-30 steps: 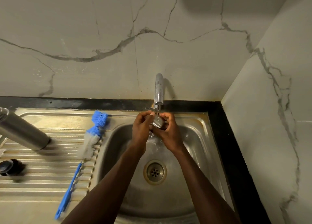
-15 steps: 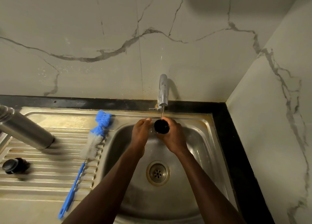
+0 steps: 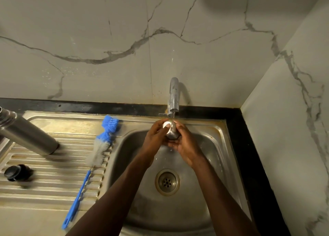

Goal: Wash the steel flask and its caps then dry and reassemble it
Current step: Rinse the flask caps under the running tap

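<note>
Steel cap [image 3: 171, 131] held under tap [image 3: 173, 95], frame ctr.
L hand [image 3: 156, 136] & R hand [image 3: 185, 145] both curled round cap over sink [image 3: 219, 146]; flask [image 3: 26, 134] lay upper left on drainboard, black cap [image 3: 15, 172] below it.

Steel cap [image 3: 171, 131] under tap; flask [image 3: 26, 133] on drainboard.

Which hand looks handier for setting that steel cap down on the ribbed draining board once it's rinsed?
Probably the left hand: it grips the steel cap on the side nearest the draining board, where the flask stands.
</note>
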